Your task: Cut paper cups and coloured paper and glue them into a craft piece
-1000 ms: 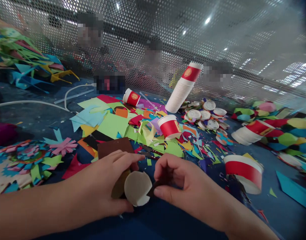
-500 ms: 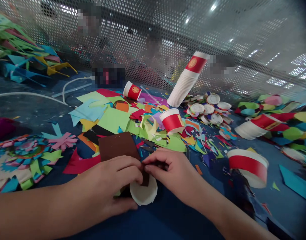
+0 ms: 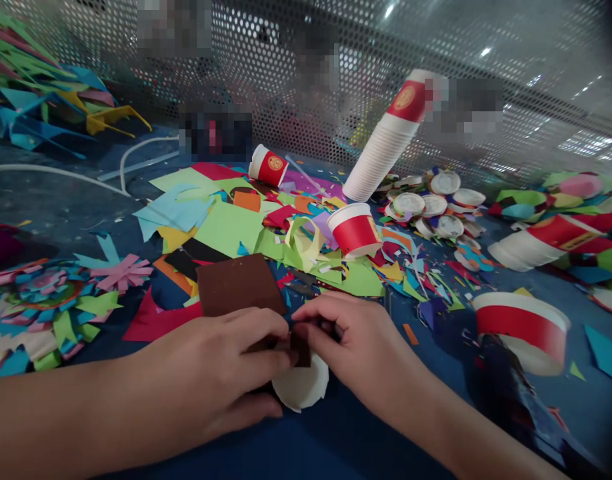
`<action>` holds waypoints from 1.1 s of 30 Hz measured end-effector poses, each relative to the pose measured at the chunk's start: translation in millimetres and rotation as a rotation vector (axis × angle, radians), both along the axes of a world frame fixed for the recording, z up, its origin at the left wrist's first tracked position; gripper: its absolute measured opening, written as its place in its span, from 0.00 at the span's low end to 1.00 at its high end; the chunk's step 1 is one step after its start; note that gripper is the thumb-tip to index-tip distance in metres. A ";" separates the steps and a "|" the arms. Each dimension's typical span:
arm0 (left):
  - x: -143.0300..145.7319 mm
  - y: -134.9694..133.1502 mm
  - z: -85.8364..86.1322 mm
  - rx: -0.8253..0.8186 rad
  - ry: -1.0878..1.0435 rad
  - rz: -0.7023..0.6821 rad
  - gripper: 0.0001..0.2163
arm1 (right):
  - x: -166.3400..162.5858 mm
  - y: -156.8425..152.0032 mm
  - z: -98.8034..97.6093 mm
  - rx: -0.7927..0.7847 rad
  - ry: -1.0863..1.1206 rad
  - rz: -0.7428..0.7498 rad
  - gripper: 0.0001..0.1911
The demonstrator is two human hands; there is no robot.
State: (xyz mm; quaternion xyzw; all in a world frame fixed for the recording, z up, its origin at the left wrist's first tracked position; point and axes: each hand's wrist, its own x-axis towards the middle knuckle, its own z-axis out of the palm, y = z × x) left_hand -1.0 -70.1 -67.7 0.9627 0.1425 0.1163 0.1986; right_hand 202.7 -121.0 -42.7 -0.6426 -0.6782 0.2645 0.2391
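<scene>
My left hand [image 3: 241,367] curls over a small piece of brown paper [image 3: 301,352], fingertips pressed against it. From the other side my right hand [image 3: 349,340] pinches the same piece between thumb and bent forefinger. Just below lies a round white paper disc [image 3: 306,390] with a cut, uneven edge. The brown piece overlaps the disc's upper part; whether the two are stuck together I cannot tell. Behind my left fingers rests a larger brown sheet [image 3: 239,285], its near edge hidden. Scissors [image 3: 301,287] with dark blades lie partly covered beyond my right hand.
Coloured paper scraps [image 3: 231,227] spread over the blue table. A leaning cup stack [image 3: 386,147], a red-and-white cup [image 3: 355,230] and a paper bowl [image 3: 523,327] stand around. A paper-flower piece [image 3: 51,307] lies left. Perforated metal mesh [image 3: 266,67] closes off the back.
The view has shifted slightly, so cups at the right sit further right. My fingers have shifted a little on the small brown piece, and both hands remain close together over the disc.
</scene>
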 end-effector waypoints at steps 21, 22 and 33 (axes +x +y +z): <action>2.8 -0.1 8.4 0.313 0.008 -0.084 0.11 | 3.6 6.5 0.4 -0.186 0.207 -0.079 0.06; 3.6 -0.1 8.5 0.325 0.011 -0.084 0.11 | 4.0 6.6 1.0 -0.204 0.204 -0.081 0.06; 3.2 -4.1 4.8 0.397 -0.036 -0.069 0.13 | -4.5 0.6 -9.1 -0.043 0.117 -0.107 0.06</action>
